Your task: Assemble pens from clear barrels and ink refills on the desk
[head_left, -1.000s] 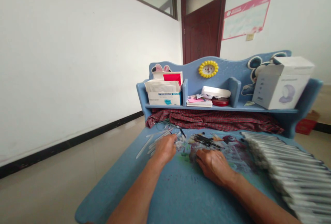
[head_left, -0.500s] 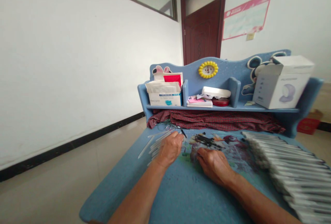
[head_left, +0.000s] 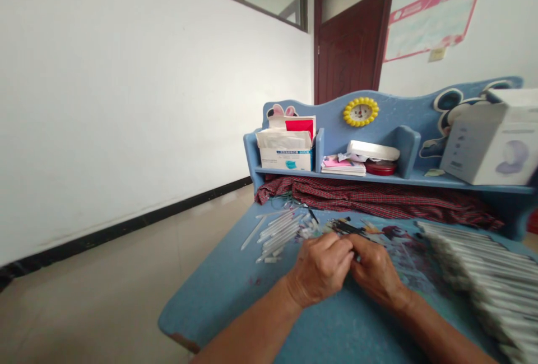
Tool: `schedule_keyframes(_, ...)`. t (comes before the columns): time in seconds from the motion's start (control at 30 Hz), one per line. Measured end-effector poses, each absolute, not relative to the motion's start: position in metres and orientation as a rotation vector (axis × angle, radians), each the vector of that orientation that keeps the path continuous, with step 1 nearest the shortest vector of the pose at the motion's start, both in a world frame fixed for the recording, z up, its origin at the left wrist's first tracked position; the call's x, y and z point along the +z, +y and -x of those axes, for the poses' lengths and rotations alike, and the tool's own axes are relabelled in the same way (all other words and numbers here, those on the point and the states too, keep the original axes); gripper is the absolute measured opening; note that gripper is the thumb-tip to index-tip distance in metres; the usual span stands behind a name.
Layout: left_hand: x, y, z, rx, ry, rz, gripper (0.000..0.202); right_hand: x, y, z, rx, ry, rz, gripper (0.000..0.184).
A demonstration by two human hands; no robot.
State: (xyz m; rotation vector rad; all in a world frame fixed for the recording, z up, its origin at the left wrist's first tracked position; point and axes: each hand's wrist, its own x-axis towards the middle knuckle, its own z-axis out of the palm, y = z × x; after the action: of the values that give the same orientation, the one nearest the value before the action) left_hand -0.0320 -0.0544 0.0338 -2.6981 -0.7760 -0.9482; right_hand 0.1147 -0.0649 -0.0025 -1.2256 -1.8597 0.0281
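Observation:
My left hand (head_left: 323,266) and my right hand (head_left: 374,266) meet over the blue desk (head_left: 336,330), fingers closed and touching at the tips. Whatever lies between them is hidden by the fingers. Left of my left hand lies a loose pile of thin white plastic tubes (head_left: 281,232), with short clear pieces (head_left: 309,228) at its right end. Just beyond my hands is a bunch of thin black rods (head_left: 347,227). To the right, many silvery-white sticks (head_left: 491,269), looking like pens, lie side by side in a thick stack.
A red checked cloth (head_left: 370,199) is bunched under the desk's shelf. On the shelf stand a face-mask box (head_left: 286,158), papers (head_left: 342,168), a red round tin (head_left: 380,168) and a white carton (head_left: 491,140). A yellow flower-shaped clock (head_left: 361,112) hangs above.
My left hand has moved right and nearer to me, away from the white tubes, and now meets my right hand. The view has turned slightly left.

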Motion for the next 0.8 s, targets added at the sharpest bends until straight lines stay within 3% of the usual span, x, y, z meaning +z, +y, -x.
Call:
schedule_keyframes(0.13,0.051,-0.039,0.049,-0.783,-1.106,2.747,0.016,-0.002,-0.057,-0.125,-0.073,-1.823,1.226,0.018)
schedule_keyframes(0.33,0.062,-0.008,0.083,-0.011,-1.813,2.473,0.017,-0.001,-0.051,-0.134,-0.102,-1.788,1.283,0.02)
schedule_keyframes(0.8,0.05,0.001,0.08,0.047,-1.924,2.364,0.028,0.002,-0.054,-0.131,-0.112,-1.867,1.289,0.021)
